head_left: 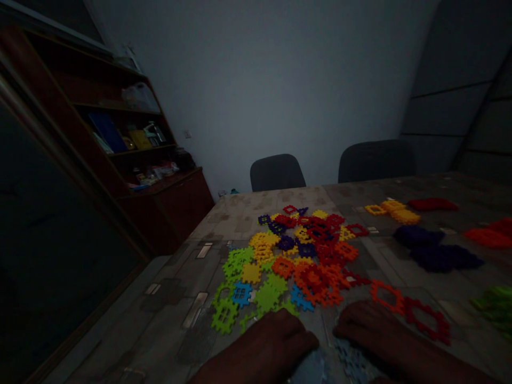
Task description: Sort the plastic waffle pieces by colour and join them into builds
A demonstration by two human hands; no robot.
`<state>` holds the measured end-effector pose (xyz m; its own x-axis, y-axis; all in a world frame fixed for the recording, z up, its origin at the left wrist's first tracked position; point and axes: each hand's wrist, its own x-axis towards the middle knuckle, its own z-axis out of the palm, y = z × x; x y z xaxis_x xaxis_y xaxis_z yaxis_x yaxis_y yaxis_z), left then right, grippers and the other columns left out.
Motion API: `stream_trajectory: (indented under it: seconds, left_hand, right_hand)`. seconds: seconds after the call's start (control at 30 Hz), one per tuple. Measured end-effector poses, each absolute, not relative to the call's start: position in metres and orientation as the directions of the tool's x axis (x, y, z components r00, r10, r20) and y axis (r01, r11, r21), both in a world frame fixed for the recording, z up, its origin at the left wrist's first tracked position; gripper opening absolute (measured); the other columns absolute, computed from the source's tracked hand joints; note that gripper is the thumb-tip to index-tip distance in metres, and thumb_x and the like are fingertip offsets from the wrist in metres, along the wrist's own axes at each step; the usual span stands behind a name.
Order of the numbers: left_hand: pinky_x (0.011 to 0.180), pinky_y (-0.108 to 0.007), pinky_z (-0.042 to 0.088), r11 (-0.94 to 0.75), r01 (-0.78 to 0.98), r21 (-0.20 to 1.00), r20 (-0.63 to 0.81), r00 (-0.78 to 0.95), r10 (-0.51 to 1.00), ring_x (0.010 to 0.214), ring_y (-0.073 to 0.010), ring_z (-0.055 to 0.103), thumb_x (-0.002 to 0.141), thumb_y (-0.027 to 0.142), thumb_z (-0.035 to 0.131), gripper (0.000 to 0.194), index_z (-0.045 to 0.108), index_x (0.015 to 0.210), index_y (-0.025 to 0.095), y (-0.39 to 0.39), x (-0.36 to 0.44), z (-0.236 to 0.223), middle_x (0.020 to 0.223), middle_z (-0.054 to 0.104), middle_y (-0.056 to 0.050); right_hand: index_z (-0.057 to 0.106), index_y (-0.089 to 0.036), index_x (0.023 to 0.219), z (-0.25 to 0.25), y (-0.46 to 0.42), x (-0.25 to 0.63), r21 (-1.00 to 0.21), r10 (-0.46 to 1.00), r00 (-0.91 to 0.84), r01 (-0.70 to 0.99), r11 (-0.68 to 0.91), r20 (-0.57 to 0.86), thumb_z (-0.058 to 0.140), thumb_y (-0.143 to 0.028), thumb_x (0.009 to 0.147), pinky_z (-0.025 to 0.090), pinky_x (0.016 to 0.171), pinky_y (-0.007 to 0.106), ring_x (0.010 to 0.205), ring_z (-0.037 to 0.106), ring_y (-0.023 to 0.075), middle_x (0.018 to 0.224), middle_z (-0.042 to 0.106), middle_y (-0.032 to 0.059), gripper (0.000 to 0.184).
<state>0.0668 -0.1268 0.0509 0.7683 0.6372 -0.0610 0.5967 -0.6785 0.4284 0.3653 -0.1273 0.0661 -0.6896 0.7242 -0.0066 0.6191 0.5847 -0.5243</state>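
At the near edge of the table, my left hand has its fingers curled over a pale grey-blue interlocking toy piece. My right hand bends its fingers around the upper end of more grey-blue toothed toy pieces. Dim light hides the exact contact of the fingertips. Just beyond both hands spreads a loose heap of toothed plastic toy pieces, with lime green pieces and a blue window piece nearest my left hand. Orange pieces and an orange frame lie beyond my right hand.
Sorted groups sit to the right: yellow pieces, dark blue pieces, red pieces, and green pieces. A dark red frame lies beside my right forearm. Two chairs stand behind the table, a shelf cabinet at left.
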Motion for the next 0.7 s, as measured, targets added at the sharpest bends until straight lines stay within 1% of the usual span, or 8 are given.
stream_trajectory:
  seconds: [0.1,0.17,0.27,0.37,0.47,0.53,0.63,0.7]
  left_hand:
    - [0.096,-0.037,0.05,-0.588,0.644,0.49,-0.158,0.729,0.666,0.115,-0.0271,0.063,0.085,0.013,0.076,0.06,0.058,0.138,0.033,-0.132,0.065,0.072,0.127,0.068,-0.005]
    - [0.103,-0.038,0.048,-0.525,0.683,0.508,-0.198,0.686,0.7,0.123,-0.0274,0.06,0.086,0.009,0.076,0.064,0.055,0.142,0.032,-0.136,0.064,0.086,0.134,0.065,-0.005]
    - [0.112,-0.042,0.043,-0.521,0.687,0.507,-0.198,0.681,0.706,0.134,-0.0298,0.053,0.087,0.019,0.084,0.075,0.047,0.15,0.033,-0.137,0.065,0.091,0.148,0.058,-0.007]
    - [0.102,-0.04,0.048,-0.601,0.654,0.459,-0.181,0.731,0.657,0.122,-0.0307,0.061,0.091,0.033,0.083,0.066,0.049,0.148,0.032,-0.135,0.071,0.074,0.137,0.064,-0.008]
    - [0.088,-0.038,0.049,-0.655,0.66,0.367,-0.151,0.737,0.659,0.105,-0.0296,0.065,0.096,0.036,0.077,0.052,0.054,0.141,0.029,-0.132,0.077,0.05,0.122,0.068,-0.008]
    - [0.086,-0.038,0.048,-0.662,0.663,0.348,-0.127,0.734,0.668,0.103,-0.0296,0.064,0.093,0.039,0.079,0.056,0.052,0.142,0.029,-0.132,0.078,0.039,0.121,0.067,-0.009]
    - [0.087,-0.038,0.048,-0.657,0.647,0.387,-0.118,0.741,0.661,0.104,-0.0295,0.062,0.086,0.042,0.086,0.071,0.048,0.145,0.031,-0.132,0.073,0.037,0.126,0.065,-0.008]
    - [0.092,-0.039,0.048,-0.623,0.662,0.417,-0.123,0.72,0.683,0.11,-0.0301,0.061,0.084,0.038,0.087,0.076,0.046,0.147,0.032,-0.134,0.069,0.046,0.13,0.063,-0.008]
  right_hand:
    - [0.069,-0.033,0.138,0.055,-0.127,0.371,-0.564,0.748,-0.663,0.633,0.531,-0.039,0.075,-0.012,0.07,0.046,0.113,0.043,0.136,0.057,0.0331,0.146,0.066,0.0059,0.072]
    - [0.067,-0.036,0.142,0.048,-0.127,0.375,-0.582,0.756,-0.65,0.645,0.495,-0.077,0.074,-0.015,0.073,0.045,0.115,0.045,0.141,0.054,0.0344,0.151,0.062,0.0059,0.072]
    - [0.062,-0.039,0.147,0.04,-0.127,0.382,-0.596,0.756,-0.648,0.645,0.478,-0.095,0.073,-0.017,0.078,0.042,0.118,0.048,0.146,0.049,0.0344,0.157,0.057,0.0048,0.073]
    - [0.06,-0.041,0.148,0.033,-0.127,0.388,-0.604,0.757,-0.651,0.625,0.494,-0.054,0.074,-0.02,0.082,0.041,0.118,0.048,0.145,0.049,0.0331,0.157,0.057,0.0037,0.071]
    - [0.062,-0.04,0.146,0.026,-0.126,0.392,-0.594,0.78,-0.625,0.636,0.492,-0.023,0.075,-0.023,0.084,0.042,0.118,0.048,0.144,0.051,0.0332,0.155,0.059,0.0044,0.066]
    - [0.063,-0.04,0.146,0.023,-0.125,0.392,-0.574,0.788,-0.616,0.644,0.506,0.003,0.076,-0.026,0.084,0.043,0.118,0.049,0.144,0.051,0.0337,0.155,0.06,0.0047,0.065]
    - [0.062,-0.038,0.147,0.022,-0.124,0.39,-0.546,0.761,-0.648,0.625,0.558,0.036,0.077,-0.026,0.084,0.045,0.116,0.048,0.142,0.053,0.0339,0.153,0.061,0.0063,0.066]
    - [0.062,-0.037,0.147,0.023,-0.123,0.389,-0.537,0.745,-0.666,0.613,0.579,0.043,0.076,-0.024,0.083,0.046,0.115,0.047,0.14,0.055,0.0335,0.151,0.063,0.0071,0.067]
